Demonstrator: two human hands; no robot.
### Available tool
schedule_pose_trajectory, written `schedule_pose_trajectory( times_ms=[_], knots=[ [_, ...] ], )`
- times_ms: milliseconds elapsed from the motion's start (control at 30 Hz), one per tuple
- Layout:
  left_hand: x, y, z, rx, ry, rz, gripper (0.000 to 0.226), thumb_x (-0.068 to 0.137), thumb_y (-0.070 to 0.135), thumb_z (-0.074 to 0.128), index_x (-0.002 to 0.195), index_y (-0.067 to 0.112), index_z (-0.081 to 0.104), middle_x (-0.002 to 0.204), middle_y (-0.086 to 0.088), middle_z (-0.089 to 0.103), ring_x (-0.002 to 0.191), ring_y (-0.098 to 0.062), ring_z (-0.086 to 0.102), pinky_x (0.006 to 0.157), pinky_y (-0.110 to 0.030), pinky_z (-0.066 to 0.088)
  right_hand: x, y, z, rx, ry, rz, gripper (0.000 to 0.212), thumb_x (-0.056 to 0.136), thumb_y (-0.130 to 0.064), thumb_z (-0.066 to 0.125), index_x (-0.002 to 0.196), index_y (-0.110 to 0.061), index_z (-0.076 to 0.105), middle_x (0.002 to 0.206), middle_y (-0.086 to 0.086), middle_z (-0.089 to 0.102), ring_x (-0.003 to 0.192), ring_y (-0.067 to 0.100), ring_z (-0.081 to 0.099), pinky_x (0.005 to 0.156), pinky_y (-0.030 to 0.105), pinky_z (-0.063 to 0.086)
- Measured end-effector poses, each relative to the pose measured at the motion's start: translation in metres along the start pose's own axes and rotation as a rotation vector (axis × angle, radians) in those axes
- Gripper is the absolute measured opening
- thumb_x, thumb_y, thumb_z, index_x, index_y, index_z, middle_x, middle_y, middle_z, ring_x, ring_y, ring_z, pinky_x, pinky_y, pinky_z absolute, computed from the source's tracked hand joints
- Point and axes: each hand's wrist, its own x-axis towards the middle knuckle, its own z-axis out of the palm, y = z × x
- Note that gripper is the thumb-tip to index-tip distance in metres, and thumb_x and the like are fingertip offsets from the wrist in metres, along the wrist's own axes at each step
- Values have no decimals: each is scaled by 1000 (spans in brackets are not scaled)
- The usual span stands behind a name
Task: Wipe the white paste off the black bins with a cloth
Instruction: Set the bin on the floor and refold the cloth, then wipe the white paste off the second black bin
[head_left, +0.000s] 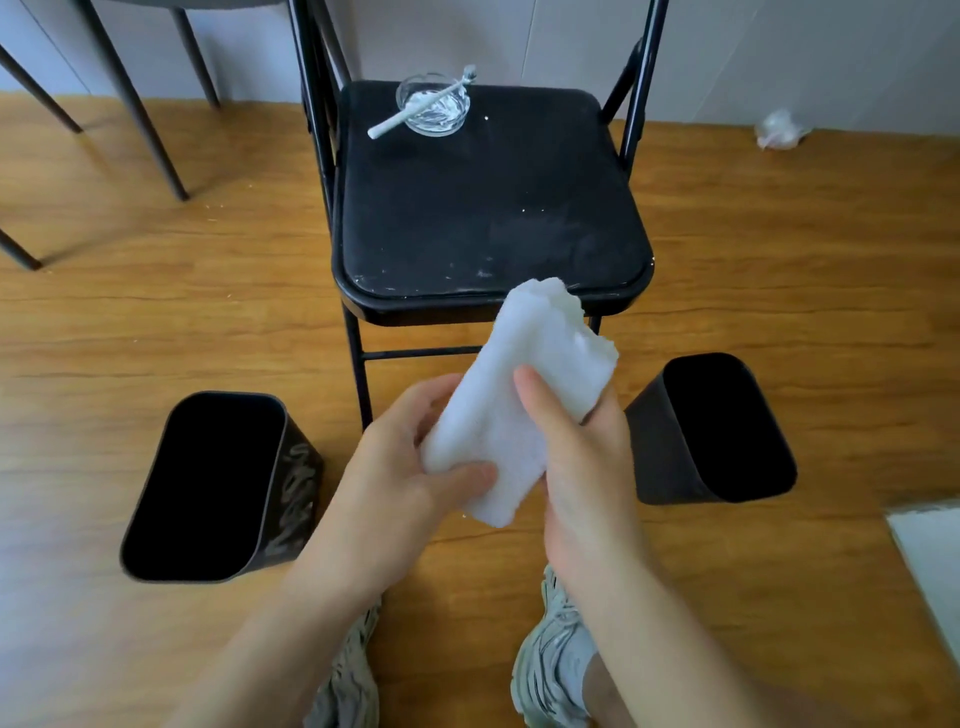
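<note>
Both hands (488, 467) grip folded white cloth (524, 405).

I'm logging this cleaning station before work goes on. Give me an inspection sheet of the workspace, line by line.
Surface: wooden plank floor, some crumbs.
Job's things: folded white cloth held in the air; black bin on the left with white paste smeared on its side; black bin on the right, no paste visible.
Clutter: clear glass bowl and white toothbrush on black padded folding chair; crumpled white wad by the wall.
Grips: left hand and right hand both hold the cloth.
Cables: nothing seen.
Surroundings: grey sneakers, dark furniture legs.
</note>
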Motion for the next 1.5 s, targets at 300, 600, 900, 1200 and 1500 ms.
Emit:
schedule_pose_trajectory(
  times_ms=[300,600,900,1200,1500],
  knots=[
    [-3,0,12,-18,41,23,35,88,35,69,118,23,56,99,-4,74,88,-18,72,67,-29,58,-2,0,0,-193,13,-151,40,80,-20,72,115,-28,55,95,-14,67,86,6,67,66,24,55],
    [-6,-3,16,5,23,91,29,91,26,64,119,24,56,100,4,74,92,-13,71,74,-30,58,2,-9,-13,13,-194,370,38,71,-52,67,95,-23,71,88,3,74,78,22,72,62,38,59],
    [34,-37,-68,295,326,-122,31,102,40,45,114,18,63,96,0,74,92,-17,70,82,-35,54,15,7,10,-461,13,-360,25,90,-33,61,105,-18,48,86,-17,59,76,-10,58,57,8,44],
    [35,-211,-190,1034,211,-761,51,99,36,52,135,0,46,124,-23,59,108,-39,59,84,-40,49,34,14,8,-605,77,-338,25,85,-36,66,101,-17,59,88,-11,64,77,-1,61,58,11,46],
    [45,-251,-154,512,458,-735,79,85,73,45,126,8,62,119,-19,66,107,-39,62,98,-45,47,34,20,13,-581,-51,-243,16,85,-34,66,89,-19,63,78,-6,66,73,4,62,59,22,51]
  ],
)
